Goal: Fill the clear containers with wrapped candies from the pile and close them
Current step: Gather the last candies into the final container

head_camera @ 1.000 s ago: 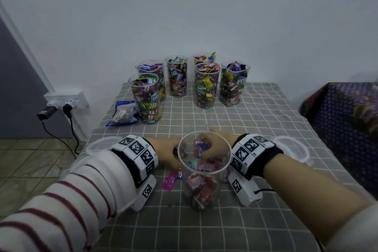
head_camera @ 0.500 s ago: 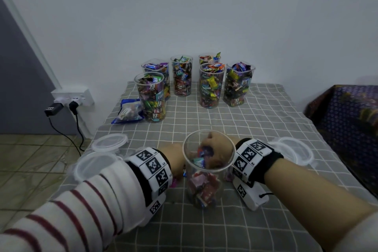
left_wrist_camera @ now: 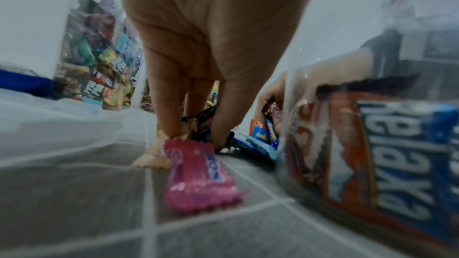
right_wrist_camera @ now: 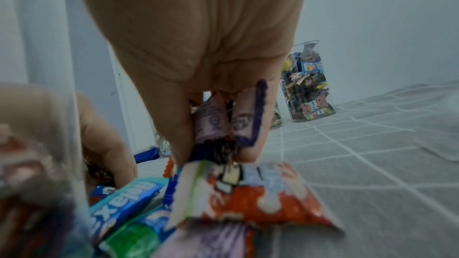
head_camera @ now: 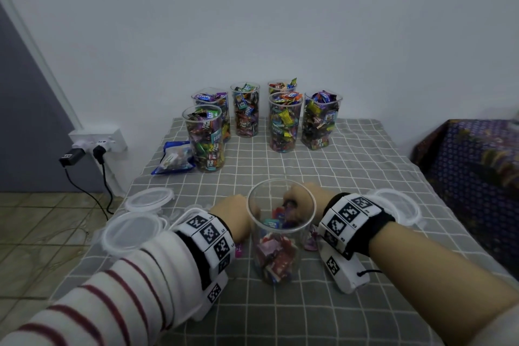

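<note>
Clear plastic, tall and round, the container (head_camera: 281,230) being filled stands at the near middle of the checked tablecloth (head_camera: 365,166), roughly a third full of wrapped candies, with both hands working the pile (right_wrist_camera: 139,203) that lies just behind it at twelve o'clock. Standing the container between the wrists looks deliberate: each hand has only a short lift to the open mouth. The left hand (left_wrist_camera: 198,56), at nine o'clock of the container, has its fingers pointed down and closing on a dark-wrapped candy (left_wrist_camera: 198,123); a pink candy (left_wrist_camera: 198,176) lies on the cloth just in front of its fingertips. The right hand (right_wrist_camera: 211,66), at about one o'clock of the container, pinches a bunch of purple-wrapped candies (right_wrist_camera: 223,117) between thumb and fingers, so I judge a drop into the container comes next. Six filled containers (head_camera: 206,137) stand at the far edge, at twelve o'clock, none with a lid on that I can see. Loose lids (head_camera: 132,230) wait at the container's nine o'clock and another lid (head_camera: 398,205) at three, within reach for closing. A blue bag (head_camera: 174,160) lies at eleven o'clock, beside the nearest filled container.
</note>
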A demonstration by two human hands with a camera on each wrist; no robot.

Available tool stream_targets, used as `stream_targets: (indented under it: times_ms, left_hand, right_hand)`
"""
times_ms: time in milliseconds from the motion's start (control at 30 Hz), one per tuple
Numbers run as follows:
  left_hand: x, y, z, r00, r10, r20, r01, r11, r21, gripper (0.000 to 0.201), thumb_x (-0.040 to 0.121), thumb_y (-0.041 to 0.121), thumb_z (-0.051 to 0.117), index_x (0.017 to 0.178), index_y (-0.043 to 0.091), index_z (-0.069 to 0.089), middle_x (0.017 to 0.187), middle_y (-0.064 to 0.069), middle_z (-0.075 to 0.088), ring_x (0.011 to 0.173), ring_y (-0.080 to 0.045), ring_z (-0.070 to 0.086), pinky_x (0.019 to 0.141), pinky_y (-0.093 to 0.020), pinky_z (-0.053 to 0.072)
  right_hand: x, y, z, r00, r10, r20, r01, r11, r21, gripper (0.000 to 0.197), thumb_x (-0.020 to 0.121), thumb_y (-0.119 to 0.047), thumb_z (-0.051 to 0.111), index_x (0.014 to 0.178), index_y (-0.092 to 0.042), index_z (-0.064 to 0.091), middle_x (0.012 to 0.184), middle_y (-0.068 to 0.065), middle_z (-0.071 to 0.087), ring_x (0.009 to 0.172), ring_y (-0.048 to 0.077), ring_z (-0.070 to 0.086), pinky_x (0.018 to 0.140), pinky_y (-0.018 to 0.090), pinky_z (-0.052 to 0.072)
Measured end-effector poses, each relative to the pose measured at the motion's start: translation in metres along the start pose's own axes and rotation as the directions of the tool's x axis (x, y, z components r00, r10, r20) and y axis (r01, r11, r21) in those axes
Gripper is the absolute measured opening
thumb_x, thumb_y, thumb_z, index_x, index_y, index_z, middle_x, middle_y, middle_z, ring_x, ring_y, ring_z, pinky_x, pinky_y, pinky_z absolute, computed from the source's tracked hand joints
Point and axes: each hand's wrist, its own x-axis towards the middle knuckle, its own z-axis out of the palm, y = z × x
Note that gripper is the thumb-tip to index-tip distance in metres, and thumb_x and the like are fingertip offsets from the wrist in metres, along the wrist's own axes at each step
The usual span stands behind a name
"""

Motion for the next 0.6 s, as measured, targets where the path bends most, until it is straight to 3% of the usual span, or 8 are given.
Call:
stream_targets:
  times_ms: [167, 233, 333, 500, 600]
  left_hand:
    - [-0.003, -0.002, -0.004, 0.999, -0.012, -0.049, 0.007, 0.995, -0.1, 0.024, 0.089, 0.017, 0.05, 0.102, 0.013, 0.07, 0.1, -0.008, 0.069, 0.093, -0.027, 0.064, 0.08, -0.035, 0.052]
    - [-0.004, -0.004, -0.007, 0.994, -0.045, -0.097, 0.029, 0.985, -0.168, 0.022, 0.086, 0.019, 0.052, 0.097, 0.015, 0.071, 0.095, -0.006, 0.069, 0.089, -0.027, 0.065, 0.075, -0.034, 0.051]
    - [-0.006, -0.007, -0.014, 0.987, -0.094, -0.134, 0.061, 0.972, -0.227, 0.018, 0.084, 0.015, 0.054, 0.091, 0.014, 0.07, 0.088, -0.007, 0.069, 0.085, -0.027, 0.064, 0.068, -0.035, 0.048]
    - [-0.021, -0.001, -0.033, 0.964, -0.105, -0.243, -0.014, 0.895, -0.446, 0.015, 0.088, 0.013, 0.058, 0.094, 0.013, 0.072, 0.087, -0.005, 0.071, 0.074, -0.016, 0.06, 0.061, -0.021, 0.039]
    - [-0.029, 0.001, -0.04, 0.949, -0.131, -0.287, -0.047, 0.842, -0.538, 0.015, 0.088, 0.012, 0.059, 0.096, 0.009, 0.071, 0.086, -0.008, 0.072, 0.074, -0.016, 0.063, 0.054, -0.012, 0.04]
  right_hand:
    - [-0.009, 0.0, -0.007, 1.0, 0.018, -0.016, -0.018, 1.0, -0.01, 0.031, 0.095, -0.016, 0.049, 0.123, -0.009, 0.057, 0.123, 0.013, 0.058, 0.113, 0.03, 0.054, 0.088, 0.031, 0.043]
    - [-0.012, 0.002, -0.009, 0.998, 0.028, -0.052, -0.028, 1.0, 0.012, 0.028, 0.094, -0.018, 0.048, 0.118, -0.009, 0.06, 0.118, 0.012, 0.062, 0.107, 0.029, 0.056, 0.081, 0.028, 0.044]
    - [-0.019, 0.006, -0.013, 0.989, 0.07, -0.131, -0.044, 0.981, 0.189, 0.024, 0.093, -0.022, 0.052, 0.109, -0.01, 0.065, 0.105, 0.009, 0.067, 0.084, 0.02, 0.058, 0.059, 0.02, 0.04]
    - [-0.028, 0.011, -0.017, 0.974, 0.103, -0.202, -0.044, 0.96, 0.277, 0.023, 0.095, -0.019, 0.05, 0.109, -0.012, 0.066, 0.084, 0.001, 0.057, 0.073, 0.014, 0.05, 0.054, 0.022, 0.038]
    - [-0.031, 0.014, -0.018, 0.961, 0.142, -0.235, -0.054, 0.937, 0.345, 0.019, 0.095, -0.019, 0.051, 0.105, -0.013, 0.067, 0.069, -0.006, 0.054, 0.057, 0.007, 0.05, 0.043, 0.012, 0.04]
